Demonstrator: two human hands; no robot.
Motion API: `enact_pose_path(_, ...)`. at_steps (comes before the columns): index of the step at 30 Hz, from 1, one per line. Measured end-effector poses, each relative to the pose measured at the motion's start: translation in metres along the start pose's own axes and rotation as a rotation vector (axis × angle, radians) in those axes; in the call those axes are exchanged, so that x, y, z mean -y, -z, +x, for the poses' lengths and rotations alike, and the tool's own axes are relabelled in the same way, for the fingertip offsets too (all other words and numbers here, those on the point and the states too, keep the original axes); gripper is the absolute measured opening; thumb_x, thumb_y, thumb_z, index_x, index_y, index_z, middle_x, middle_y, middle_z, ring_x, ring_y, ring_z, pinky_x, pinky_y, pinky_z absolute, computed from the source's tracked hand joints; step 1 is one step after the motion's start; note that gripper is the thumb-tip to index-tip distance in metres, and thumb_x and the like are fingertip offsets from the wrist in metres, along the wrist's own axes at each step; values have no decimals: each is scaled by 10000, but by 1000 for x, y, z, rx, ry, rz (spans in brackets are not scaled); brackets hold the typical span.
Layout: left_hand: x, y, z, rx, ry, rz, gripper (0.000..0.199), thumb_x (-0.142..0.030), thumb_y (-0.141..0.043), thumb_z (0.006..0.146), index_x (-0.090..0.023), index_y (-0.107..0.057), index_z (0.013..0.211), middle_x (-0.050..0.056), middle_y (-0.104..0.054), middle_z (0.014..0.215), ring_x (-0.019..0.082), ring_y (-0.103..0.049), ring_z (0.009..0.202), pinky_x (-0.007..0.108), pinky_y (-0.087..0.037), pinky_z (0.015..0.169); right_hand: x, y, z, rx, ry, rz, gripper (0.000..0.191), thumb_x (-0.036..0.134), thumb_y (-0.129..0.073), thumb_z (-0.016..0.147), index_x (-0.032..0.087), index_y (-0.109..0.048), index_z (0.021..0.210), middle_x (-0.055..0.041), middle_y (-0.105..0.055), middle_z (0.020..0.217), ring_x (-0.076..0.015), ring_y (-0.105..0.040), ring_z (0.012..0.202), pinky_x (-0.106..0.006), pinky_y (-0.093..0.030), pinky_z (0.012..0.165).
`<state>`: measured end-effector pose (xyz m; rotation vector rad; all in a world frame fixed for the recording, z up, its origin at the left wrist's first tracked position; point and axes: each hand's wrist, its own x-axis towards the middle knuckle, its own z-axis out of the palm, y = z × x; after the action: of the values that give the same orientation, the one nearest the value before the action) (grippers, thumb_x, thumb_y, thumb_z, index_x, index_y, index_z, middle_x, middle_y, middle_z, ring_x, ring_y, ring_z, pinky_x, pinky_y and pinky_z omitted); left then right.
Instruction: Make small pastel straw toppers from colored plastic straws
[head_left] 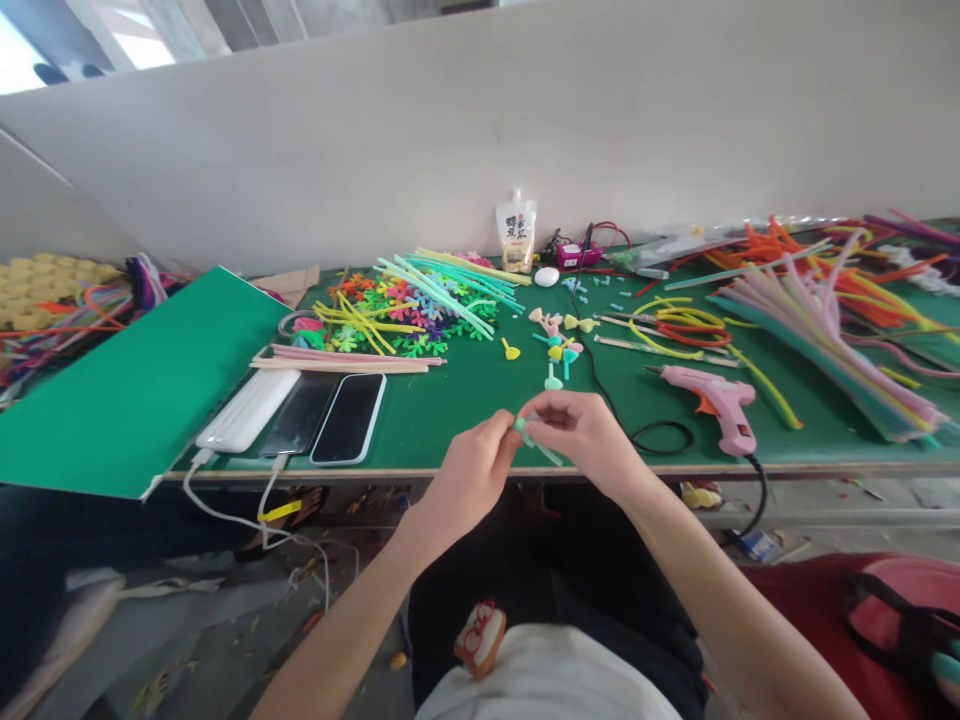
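Note:
My left hand point(478, 452) and my right hand point(581, 430) meet over the table's front edge, fingertips close together. Both pinch a small pale green pipe cleaner piece point(547, 454), whose rounded end shows between the fingertips and whose thin stem slants down to the right. My fingers hide part of it. Just beyond my right hand lies a mint green piece with a rounded head point(553, 382). Farther back is a loose group of similar pastel pieces point(556, 345), and a yellow one point(511, 349) lies apart to their left.
A pink glue gun point(712, 400) lies to the right, beside a black cable point(600, 375). Pipe cleaner bundles point(817, 330) cover the far right; colourful branched pieces point(420, 310) are heaped back left. A phone point(349, 418) and a power bank point(247, 410) lie left. A pouch point(516, 235) stands behind.

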<state>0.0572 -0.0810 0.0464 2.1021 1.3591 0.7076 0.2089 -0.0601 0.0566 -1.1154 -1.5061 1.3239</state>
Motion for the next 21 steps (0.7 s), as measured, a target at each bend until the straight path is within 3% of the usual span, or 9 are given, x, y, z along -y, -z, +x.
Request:
enact_pose_path(11,-9,0,10,-108,25,-82,179,-272,-324,899,-184,-423,779,-69,-344,524,80,-336,450,204,-228,489,7,3,6,-98,51,90,186,237,-667,649,153,-610,805,8,-587,686,-92,-559,614,-221,-470,601)
enact_pose_path(21,-11,-5,18,-135,40,-58,213,-272,-262,913,-205,-334,725,-61,-343,524,93,-349,450,213,-217,481,5,2,6,-165,139,47,170,237,-660,655,160,-560,769,10,-574,666,-106,-560,610,-244,-472,596)
